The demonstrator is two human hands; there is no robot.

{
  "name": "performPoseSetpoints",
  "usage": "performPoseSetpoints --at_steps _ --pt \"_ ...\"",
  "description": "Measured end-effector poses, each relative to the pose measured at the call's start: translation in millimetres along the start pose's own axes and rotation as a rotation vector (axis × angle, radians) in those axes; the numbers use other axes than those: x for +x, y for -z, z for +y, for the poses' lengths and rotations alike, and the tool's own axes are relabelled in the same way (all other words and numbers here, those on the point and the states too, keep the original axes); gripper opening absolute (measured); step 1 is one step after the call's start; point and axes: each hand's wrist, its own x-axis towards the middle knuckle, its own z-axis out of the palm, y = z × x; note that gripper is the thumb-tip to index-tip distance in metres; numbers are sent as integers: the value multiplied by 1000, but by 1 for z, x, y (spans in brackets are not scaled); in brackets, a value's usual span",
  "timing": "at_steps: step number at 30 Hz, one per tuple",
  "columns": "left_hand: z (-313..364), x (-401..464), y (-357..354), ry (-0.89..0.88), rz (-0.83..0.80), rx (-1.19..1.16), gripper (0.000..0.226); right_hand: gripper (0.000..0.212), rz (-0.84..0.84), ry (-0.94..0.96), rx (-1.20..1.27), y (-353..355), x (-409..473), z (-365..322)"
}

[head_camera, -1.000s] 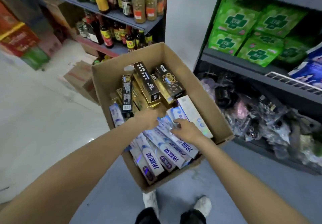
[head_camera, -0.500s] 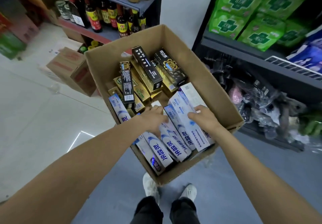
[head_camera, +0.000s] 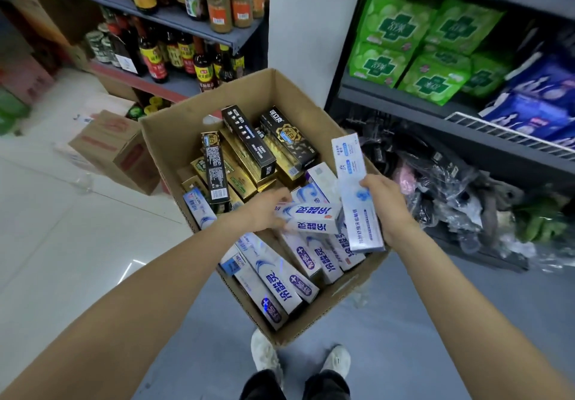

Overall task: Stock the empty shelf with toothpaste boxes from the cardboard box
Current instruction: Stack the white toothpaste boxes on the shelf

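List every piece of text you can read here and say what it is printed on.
"冷酸灵": on the white-and-blue toothpaste box gripped by the left hand, and on similar ones lying in the cardboard box.
"美白": on the black-and-gold toothpaste box.
Too small or blurred to read: the pale blue toothpaste box in the right hand, the bottle labels and the green packs.

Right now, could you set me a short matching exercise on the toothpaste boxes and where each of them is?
Things:
1. tall white-blue toothpaste box
2. sideways white-blue toothpaste box
3. black-and-gold toothpaste boxes
4. green packs

Places:
A. far end of the cardboard box
B. held by the left hand
C. shelf on the right
D. held by the right hand

Pairs: 1-D, 2-B, 3-A, 4-C
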Motion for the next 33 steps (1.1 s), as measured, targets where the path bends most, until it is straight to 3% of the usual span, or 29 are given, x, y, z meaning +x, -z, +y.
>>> performPoseSetpoints --at_steps 3,7,10,13,18,23,26,28,30,33 --pt "15 1 13 -1 19 -68 46 11 34 10 126 11 2 -21" --pt "46 5 31 107 48 -581 46 24 0 -12 259 39 -2 -40" --pt "86 15 42 104 -62 -919 45 34 -40 -38 338 65 -4 -47" --pt "138 32 48 32 -165 -1097 41 43 -49 -48 411 94 1 -53" --pt "231 69 41 -103 -217 -1178 45 30 -9 14 383 157 13 -75" --pt "331 104 30 -67 -29 -1060 13 21 37 115 351 241 39 -107" --pt "386 131 26 -110 25 -1048 12 31 9 180 467 289 55 -125" --pt "417 149 21 -156 36 -1105 15 24 27 247 473 320 65 -137" --pt "446 164 17 -191 15 -1159 16 22 56 358 389 348 73 -148" --pt "483 187 15 -200 -2 -1223 15 26 94 574 62 388 84 -165"
